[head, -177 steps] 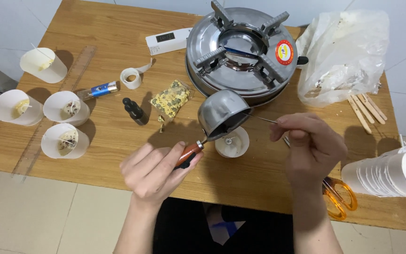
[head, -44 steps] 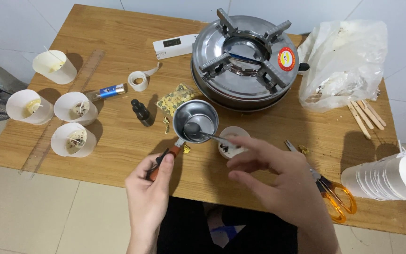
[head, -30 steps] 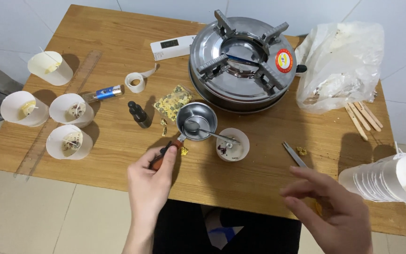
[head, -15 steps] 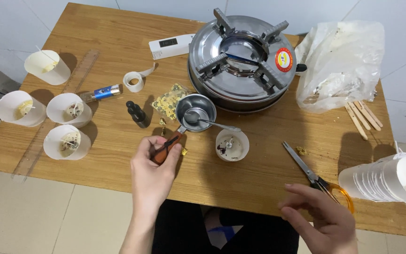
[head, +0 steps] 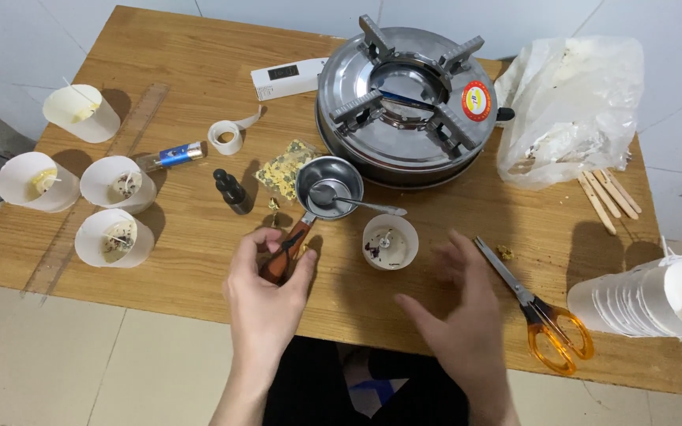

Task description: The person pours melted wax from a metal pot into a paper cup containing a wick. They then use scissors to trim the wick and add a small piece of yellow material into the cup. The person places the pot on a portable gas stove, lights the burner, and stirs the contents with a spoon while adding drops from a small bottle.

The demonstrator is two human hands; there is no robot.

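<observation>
My left hand (head: 266, 288) grips the wooden handle of a small steel melting pot (head: 328, 186) that rests on the wooden table (head: 199, 102), just in front of the round gas stove (head: 408, 102). A metal spoon (head: 353, 203) lies in the pot with its handle sticking out to the right. A small white paper cup (head: 389, 241) with a wick and dark flecks stands right of the pot handle. My right hand (head: 463, 315) hovers empty with spread fingers just in front of that cup, between it and the orange-handled scissors (head: 534, 309).
Several filled white paper cups (head: 115, 237) stand at the left by a ruler (head: 96, 189). A dark dropper bottle (head: 232, 192), tape roll (head: 226, 137), lighter (head: 174, 156), yellow flake packet (head: 286, 168) and white thermometer (head: 287, 76) lie mid-table. At right: plastic bag (head: 574, 110), wooden sticks (head: 605, 197), stacked cups (head: 645, 300).
The pot was tilted over the small cup, then set down on the table with the spoon left inside. My right hand let go of the spoon, dropped low, and now comes back up towards the cup.
</observation>
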